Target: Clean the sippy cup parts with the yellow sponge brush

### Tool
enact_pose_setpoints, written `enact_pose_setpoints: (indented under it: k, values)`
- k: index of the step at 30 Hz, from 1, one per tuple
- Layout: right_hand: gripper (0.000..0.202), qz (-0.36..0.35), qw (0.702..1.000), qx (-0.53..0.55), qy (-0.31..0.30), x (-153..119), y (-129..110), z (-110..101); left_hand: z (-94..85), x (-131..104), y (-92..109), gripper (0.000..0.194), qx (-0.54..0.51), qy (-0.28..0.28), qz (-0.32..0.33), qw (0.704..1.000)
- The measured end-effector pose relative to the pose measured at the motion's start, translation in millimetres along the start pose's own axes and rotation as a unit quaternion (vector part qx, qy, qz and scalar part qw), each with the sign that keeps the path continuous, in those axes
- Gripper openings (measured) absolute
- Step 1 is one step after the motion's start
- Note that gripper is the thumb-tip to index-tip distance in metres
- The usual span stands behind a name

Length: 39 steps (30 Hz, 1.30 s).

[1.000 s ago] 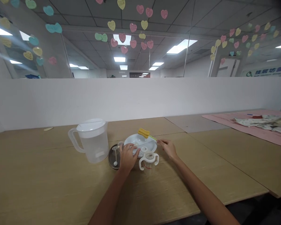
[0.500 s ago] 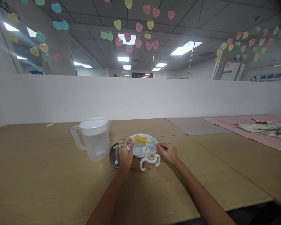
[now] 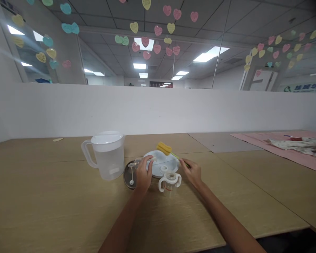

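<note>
My right hand (image 3: 191, 171) is closed on the green handle of a brush with a yellow sponge head (image 3: 164, 148), which is raised above the white plate (image 3: 158, 172). Between the thumb and fingers of my left hand (image 3: 144, 172) is a small clear piece (image 3: 153, 159), over the plate's left part. A white ring (image 3: 163, 169) lies on the plate. In front of the plate stands a clear bottle with white handles (image 3: 170, 182). Left of my left hand, a dark round tray (image 3: 126, 175) bears a straw piece with a white end (image 3: 131, 177) and a clear cap (image 3: 137, 161).
A clear pitcher of water (image 3: 107, 158) stands left of the tray on the wooden table (image 3: 55, 196). At the far right, a pink cloth (image 3: 258, 142) has crumpled fabric on it. A low white wall (image 3: 158, 110) rises behind the table.
The yellow sponge head has moved up and away from the small clear piece in my left hand, and the brush now tilts upward to the left. The camera view has shifted slightly.
</note>
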State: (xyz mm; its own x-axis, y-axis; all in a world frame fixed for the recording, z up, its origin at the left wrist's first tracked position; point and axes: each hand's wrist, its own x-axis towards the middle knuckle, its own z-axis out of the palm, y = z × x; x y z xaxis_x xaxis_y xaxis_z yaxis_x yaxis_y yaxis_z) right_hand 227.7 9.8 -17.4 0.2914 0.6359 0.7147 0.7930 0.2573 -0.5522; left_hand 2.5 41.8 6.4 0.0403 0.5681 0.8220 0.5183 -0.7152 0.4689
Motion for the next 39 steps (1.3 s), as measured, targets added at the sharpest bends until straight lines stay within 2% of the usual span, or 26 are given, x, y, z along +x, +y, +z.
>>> enact_pose_setpoints:
  k: [4, 7, 10, 15, 19, 23, 24, 28, 32, 34, 37, 39]
  values:
    - [0.038, -0.049, 0.999, -0.001, -0.004, 0.0, 2.0, -2.1, -0.5, -1.2, 1.8, 0.023, -0.008, -0.006, -0.016, 1.0]
    - [0.039, -0.042, 0.998, -0.047, 0.001, -0.6, 2.3, -2.0, -0.5, -1.7, 1.6, 0.023, -0.019, 0.002, -0.031, 0.999]
    - [0.041, -0.053, 0.998, -0.024, 0.022, -1.0, 1.7, -2.2, -0.4, -1.8, 1.4, 0.024, -0.032, 0.012, -0.046, 0.998]
    - [0.041, -0.075, 0.994, -0.073, -0.045, -0.6, 0.2, -1.2, -1.5, -1.6, 2.8, 0.025, -0.058, 0.015, -0.059, 0.996]
    - [0.044, -0.065, 0.996, -0.054, 0.008, -0.9, 0.4, -2.9, -2.2, -1.0, 3.0, 0.026, -0.068, 0.021, -0.083, 0.994]
    - [0.04, -0.107, 0.993, -0.026, -0.051, -3.4, -1.6, -4.4, -0.2, -0.8, 2.5, 0.027, -0.091, 0.02, -0.105, 0.99]
    - [0.039, -0.11, 0.992, -0.026, -0.05, -4.0, -2.4, -4.2, 0.4, -0.9, 2.2, 0.027, -0.098, 0.018, -0.108, 0.989]
    - [0.042, -0.089, 0.995, -0.035, 0.011, -4.8, -5.4, -1.2, 1.7, -0.5, 0.0, 0.028, -0.12, 0.022, -0.115, 0.986]
    - [0.042, -0.077, 0.992, -0.099, -0.029, -2.5, -5.8, 3.1, 0.7, 0.7, -3.3, 0.03, -0.107, 0.028, -0.118, 0.987]
    - [0.041, -0.05, 0.992, -0.116, -0.016, -1.4, -5.3, 3.0, 0.6, 1.0, -4.2, 0.031, -0.107, 0.035, -0.122, 0.986]
    - [0.041, -0.051, 0.997, -0.058, 0.023, -2.2, -5.8, -0.1, 2.4, 0.3, -4.4, 0.03, -0.129, 0.041, -0.131, 0.982]
    - [0.039, -0.09, 0.996, -0.005, 0.011, -4.4, -7.6, -1.7, 4.3, -0.5, -4.2, 0.031, -0.146, 0.037, -0.135, 0.979]
